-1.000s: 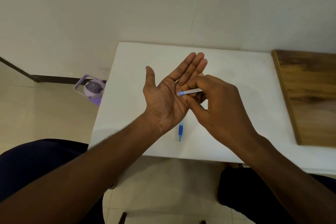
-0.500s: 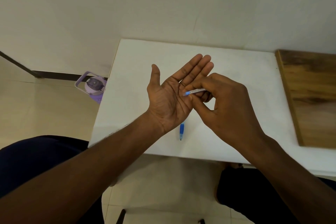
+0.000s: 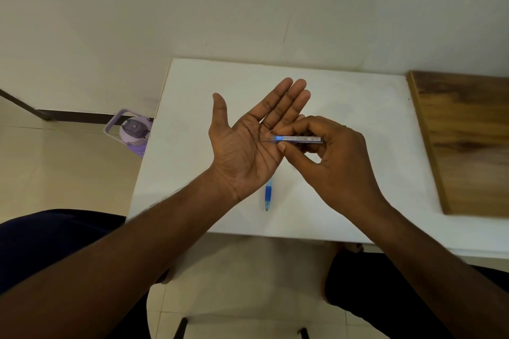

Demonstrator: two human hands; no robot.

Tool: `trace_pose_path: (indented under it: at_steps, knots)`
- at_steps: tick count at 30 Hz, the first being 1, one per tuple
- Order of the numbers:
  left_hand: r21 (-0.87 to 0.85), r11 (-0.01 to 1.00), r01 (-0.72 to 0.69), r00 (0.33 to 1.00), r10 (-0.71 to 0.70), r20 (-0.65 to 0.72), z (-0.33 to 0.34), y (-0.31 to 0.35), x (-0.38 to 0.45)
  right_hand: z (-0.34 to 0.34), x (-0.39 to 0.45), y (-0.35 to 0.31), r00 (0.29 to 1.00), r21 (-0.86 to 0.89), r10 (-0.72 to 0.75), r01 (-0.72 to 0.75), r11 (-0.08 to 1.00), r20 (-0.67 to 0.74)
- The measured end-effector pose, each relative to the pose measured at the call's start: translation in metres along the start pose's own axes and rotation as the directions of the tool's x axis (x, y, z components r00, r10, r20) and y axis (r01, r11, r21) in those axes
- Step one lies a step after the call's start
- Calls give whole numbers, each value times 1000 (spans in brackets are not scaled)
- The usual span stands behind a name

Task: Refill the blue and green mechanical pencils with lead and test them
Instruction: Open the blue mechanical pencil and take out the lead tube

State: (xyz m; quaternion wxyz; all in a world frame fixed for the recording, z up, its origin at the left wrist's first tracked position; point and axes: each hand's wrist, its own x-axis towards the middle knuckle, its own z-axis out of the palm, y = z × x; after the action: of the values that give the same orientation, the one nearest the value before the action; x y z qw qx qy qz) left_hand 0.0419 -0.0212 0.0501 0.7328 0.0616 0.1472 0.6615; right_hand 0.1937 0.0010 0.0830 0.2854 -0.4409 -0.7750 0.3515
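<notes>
My left hand is held flat over the white table, palm up and fingers apart, with nothing visible in it. My right hand pinches a slim clear lead case with a blue end. The case lies nearly level, its blue end over the base of my left fingers. A blue mechanical pencil lies on the table below my left palm, partly hidden by it. No green pencil is in sight.
A wooden board lies on the table's right side. A purple water bottle stands on the floor left of the table. My knees sit below the table's front edge.
My right hand has drawn back to the right, so more of the lead case shows. My left palm stays open and almost still.
</notes>
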Motion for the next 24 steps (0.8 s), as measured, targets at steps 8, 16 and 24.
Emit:
trace_pose_path:
  at_steps: [8, 16, 24]
  knots:
    - [262, 965, 5, 951, 76, -298, 3, 6, -3, -5, 8, 4, 997, 83, 44, -39, 996, -59]
    - [770, 636, 47, 838, 395, -377, -2, 12, -6, -17, 13, 8, 992, 184, 38, -15, 983, -120]
    - [895, 441, 69, 877, 400, -265, 1, 4, -8, -15, 13, 13, 992, 183, 15, 8, 983, -124]
